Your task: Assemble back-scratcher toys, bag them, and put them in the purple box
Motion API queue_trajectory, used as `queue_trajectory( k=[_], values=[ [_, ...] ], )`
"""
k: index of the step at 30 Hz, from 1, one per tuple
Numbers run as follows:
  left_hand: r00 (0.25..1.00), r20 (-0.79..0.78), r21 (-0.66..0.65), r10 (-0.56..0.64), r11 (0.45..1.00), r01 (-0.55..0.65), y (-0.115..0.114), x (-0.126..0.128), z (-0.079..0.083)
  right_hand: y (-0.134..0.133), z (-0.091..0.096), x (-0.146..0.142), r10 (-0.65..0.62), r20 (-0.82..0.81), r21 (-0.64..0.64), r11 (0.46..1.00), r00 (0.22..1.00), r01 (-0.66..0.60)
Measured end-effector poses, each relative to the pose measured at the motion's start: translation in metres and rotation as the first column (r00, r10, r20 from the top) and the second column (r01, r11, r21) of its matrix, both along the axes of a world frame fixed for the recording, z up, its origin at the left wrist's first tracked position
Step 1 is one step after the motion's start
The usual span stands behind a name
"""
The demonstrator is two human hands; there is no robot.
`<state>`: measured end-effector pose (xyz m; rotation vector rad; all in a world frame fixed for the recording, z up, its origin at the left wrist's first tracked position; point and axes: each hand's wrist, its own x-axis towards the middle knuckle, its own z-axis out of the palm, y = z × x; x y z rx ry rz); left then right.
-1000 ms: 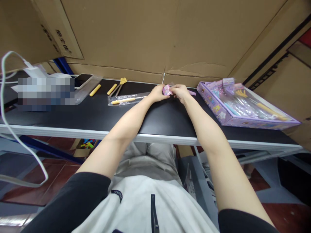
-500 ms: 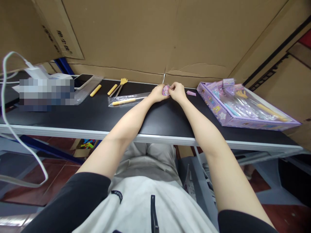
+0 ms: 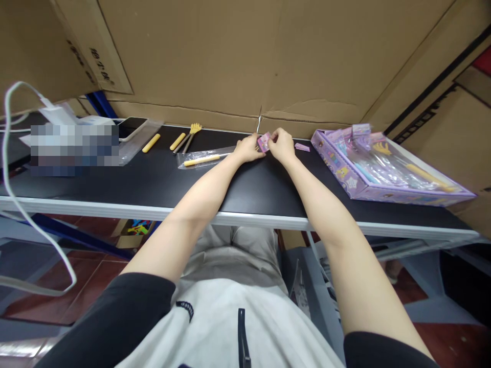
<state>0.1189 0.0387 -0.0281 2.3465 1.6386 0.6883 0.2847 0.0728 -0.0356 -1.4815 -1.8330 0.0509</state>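
You have the small printed card [image 3: 264, 142] up between your hands near the back of the table [image 3: 264, 189]. It is pink and purple with a paler patch in its print, too small to read, and it sits tilted, its edges partly covered by your fingers. Your left hand [image 3: 247, 148] grips its left side, and your right hand [image 3: 282, 145] pinches its right side between thumb and fingers. From beneath your left hand a clear plastic bag [image 3: 181, 164] runs out to the left, with a yellow handle [image 3: 201, 161] inside; your hand and wrist hide the bag's other end, so you cannot tell whether the card joins it.

Just beyond your right hand lies a pink strip [image 3: 302, 147], and past that stands a purple box [image 3: 406, 194], filled with wrapped pieces, one with a yellow claw [image 3: 381, 148]. To your left lie two loose yellow handles [image 3: 151, 143] and a yellow rake head [image 3: 195, 128] with thin metal rods near it. Farther left are a phone [image 3: 131, 129] and a white charger [image 3: 56, 113], with a blurred patch hiding what is below it. A cardboard wall [image 3: 230, 61] rises right behind your hands, closing off the back.
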Motion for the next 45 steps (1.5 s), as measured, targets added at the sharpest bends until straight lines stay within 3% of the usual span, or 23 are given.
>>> queue_trajectory(
  k=[15,26,33,40,45],
  values=[
    [0.997,0.066,0.013,-0.027,1.000,0.026,0.009,-0.001,-0.006,-0.016,0.011,-0.009,0.122,-0.087,-0.083,0.988,0.989,-0.130],
    [0.993,0.113,0.004,-0.027,1.000,0.027,0.009,0.000,-0.004,-0.017,0.015,-0.004,0.089,-0.181,-0.135,0.984,0.979,-0.115],
    [0.956,0.274,-0.054,0.107,0.994,-0.095,0.027,-0.010,-0.002,-0.015,0.020,0.008,0.025,-0.112,-0.017,0.999,0.993,-0.027],
    [0.937,0.348,-0.271,-0.027,0.954,0.128,0.018,-0.030,0.017,-0.017,0.027,0.013,0.005,-0.071,0.055,0.998,0.997,-0.001],
    [0.867,0.487,-0.227,0.106,0.974,0.008,0.018,-0.025,0.032,-0.016,0.030,0.012,0.027,-0.020,0.155,0.988,0.999,-0.024]
  ],
)
